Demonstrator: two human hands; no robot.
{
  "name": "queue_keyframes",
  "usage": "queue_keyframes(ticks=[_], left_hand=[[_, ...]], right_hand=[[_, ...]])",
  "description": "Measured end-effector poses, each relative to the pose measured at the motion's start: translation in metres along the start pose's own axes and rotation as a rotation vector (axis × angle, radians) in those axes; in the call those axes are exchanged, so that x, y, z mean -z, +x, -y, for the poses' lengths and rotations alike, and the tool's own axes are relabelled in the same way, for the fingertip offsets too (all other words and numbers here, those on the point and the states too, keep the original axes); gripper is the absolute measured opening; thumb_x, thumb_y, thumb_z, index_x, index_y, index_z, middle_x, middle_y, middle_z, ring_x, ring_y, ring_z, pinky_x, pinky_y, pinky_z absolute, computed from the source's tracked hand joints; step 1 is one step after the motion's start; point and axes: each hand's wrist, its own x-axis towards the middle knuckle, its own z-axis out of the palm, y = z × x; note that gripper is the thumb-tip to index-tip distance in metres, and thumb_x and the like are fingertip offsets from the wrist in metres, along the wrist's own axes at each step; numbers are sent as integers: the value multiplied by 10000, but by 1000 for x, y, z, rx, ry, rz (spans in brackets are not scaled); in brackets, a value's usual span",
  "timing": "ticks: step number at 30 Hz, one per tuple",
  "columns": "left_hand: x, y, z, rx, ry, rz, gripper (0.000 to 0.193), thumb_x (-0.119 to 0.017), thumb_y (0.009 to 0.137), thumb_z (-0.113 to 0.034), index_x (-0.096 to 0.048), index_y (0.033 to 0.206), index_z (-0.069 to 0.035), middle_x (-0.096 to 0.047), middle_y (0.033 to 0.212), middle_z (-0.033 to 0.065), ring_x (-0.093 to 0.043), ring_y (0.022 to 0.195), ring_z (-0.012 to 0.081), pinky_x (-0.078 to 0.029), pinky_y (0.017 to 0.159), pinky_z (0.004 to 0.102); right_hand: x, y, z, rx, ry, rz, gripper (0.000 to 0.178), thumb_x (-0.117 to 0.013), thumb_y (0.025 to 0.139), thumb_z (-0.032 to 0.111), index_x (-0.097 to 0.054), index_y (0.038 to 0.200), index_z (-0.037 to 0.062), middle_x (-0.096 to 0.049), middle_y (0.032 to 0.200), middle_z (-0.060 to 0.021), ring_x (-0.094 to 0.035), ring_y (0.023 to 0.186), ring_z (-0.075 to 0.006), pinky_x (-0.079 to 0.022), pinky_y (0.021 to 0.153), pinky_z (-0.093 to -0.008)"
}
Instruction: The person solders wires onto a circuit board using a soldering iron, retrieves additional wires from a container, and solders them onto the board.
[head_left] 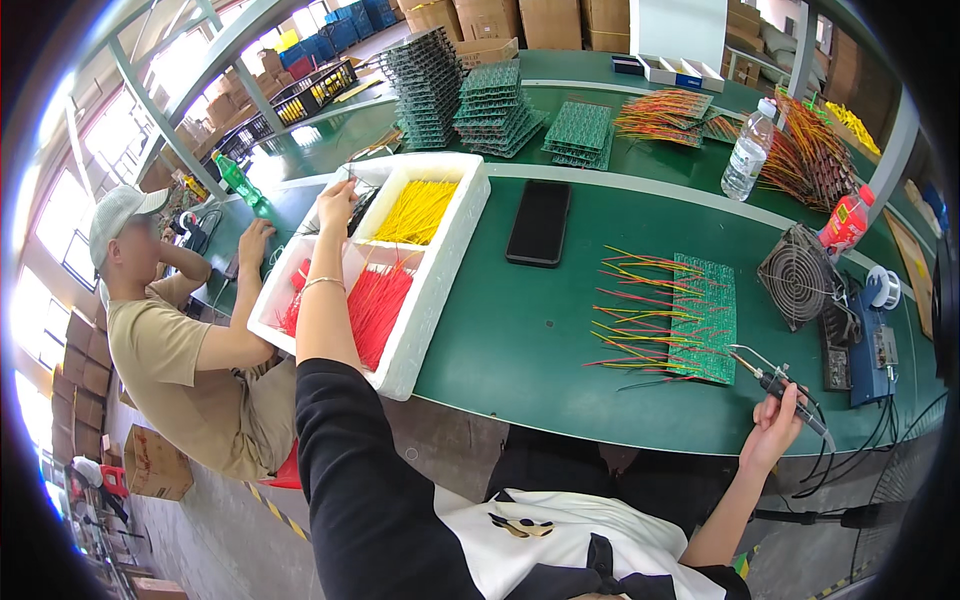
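Observation:
My left hand (335, 205) reaches across a white foam box (425, 325), its fingers pinched on a thin black wire at the far left compartment. Black wires (366, 208) lie beside that hand, yellow wires (418, 212) to their right, and red wires (378, 308) nearer to me. My right hand (773, 425) grips a soldering iron (775, 385) with a thin metal tube along its tip. The tip is close to the right edge of a green circuit board panel (705, 320). Red, yellow and a few black wires stick out leftward from the panel.
A black phone (539, 222) lies mid-table. To the right stand a fan (797, 277), a blue soldering unit (873, 345), a solder spool (882, 288), a red bottle (848, 218) and a clear bottle (748, 150). Stacked boards (497, 108) stand behind. A co-worker (180, 330) sits at left.

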Motion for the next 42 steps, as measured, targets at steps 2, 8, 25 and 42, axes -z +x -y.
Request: queue_keyframes(ticks=[2, 8, 25, 42], left_hand=[[6, 0, 0, -11, -16, -58, 167, -596, 824, -134, -635, 941, -21, -581, 624, 22, -403, 443, 62, -309, 402, 219], [-2, -11, -11, 8, 2, -162, 126, -599, 825, -141, -595, 897, -38, -667, 775, 86, -508, 491, 74, -354, 418, 206], [11, -6, -9, -40, -339, -63, 253, -608, 808, -103, -578, 1014, 40, -660, 863, 111, -356, 440, 25, -277, 381, 166], [-121, -168, -218, -486, -177, 573, 317, -404, 943, -331, -512, 862, -45, -282, 529, -75, -257, 444, 17, -182, 399, 191]], right_hand=[[0, 0, 0, 1, 10, 16, 219, -444, 940, 254, -508, 895, 50, -322, 558, 52, -240, 456, -15, -211, 435, -196], [-1, -1, 0, 19, 19, 35, 223, -447, 938, 260, -507, 892, 49, -319, 561, 51, -242, 458, -15, -206, 435, -197], [-1, -2, 1, -10, 30, 33, 201, -462, 932, 245, -508, 891, 53, -343, 566, 46, -250, 467, -15, -201, 440, -196], [-1, 19, 18, -97, 183, 156, 131, -450, 938, 206, -478, 921, 79, -353, 573, 44, -285, 461, -25, -253, 438, -198]])
